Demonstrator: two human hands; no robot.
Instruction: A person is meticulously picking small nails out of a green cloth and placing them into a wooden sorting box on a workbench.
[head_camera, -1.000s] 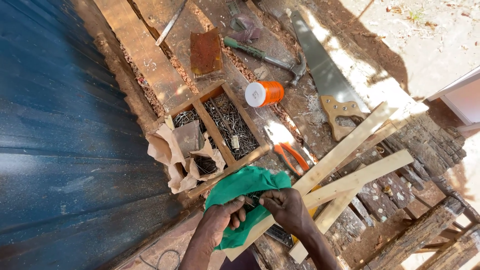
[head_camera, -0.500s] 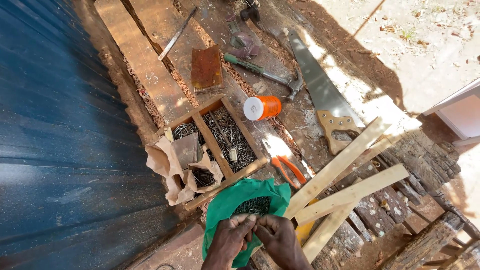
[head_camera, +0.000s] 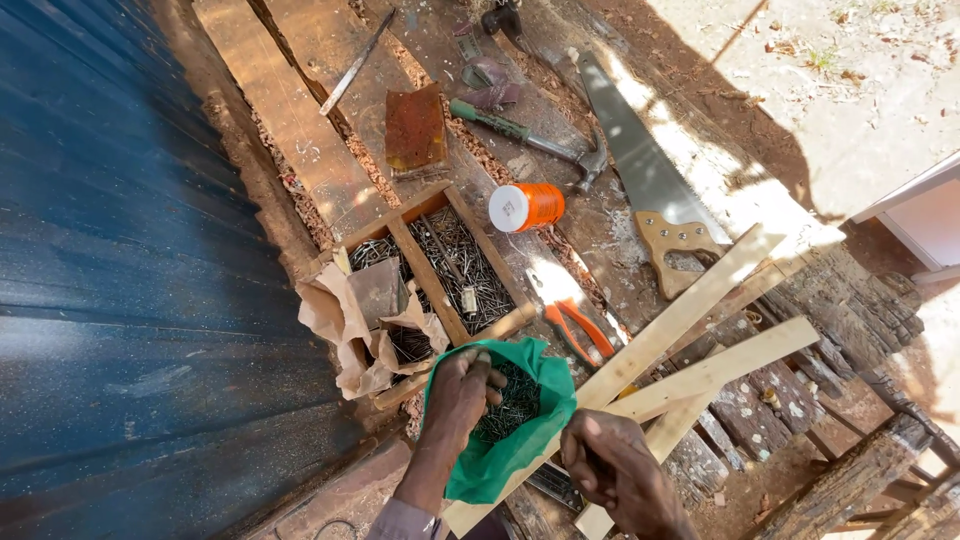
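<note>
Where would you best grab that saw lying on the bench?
By the wooden handle of the saw, probably coming from the near end beside the slats. The handle has a cut-out for fingers, and the toothed blade points away.

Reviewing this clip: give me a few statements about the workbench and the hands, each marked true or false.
1. The left hand reaches into a green bag of nails. True.
2. The hand saw lies inside the wooden tray. False: it lies on the bench, right of the tray.
3. An orange container lies on its side near the tray. True.
4. The right hand grips the hammer. False: the hammer lies untouched beyond the container.
</note>
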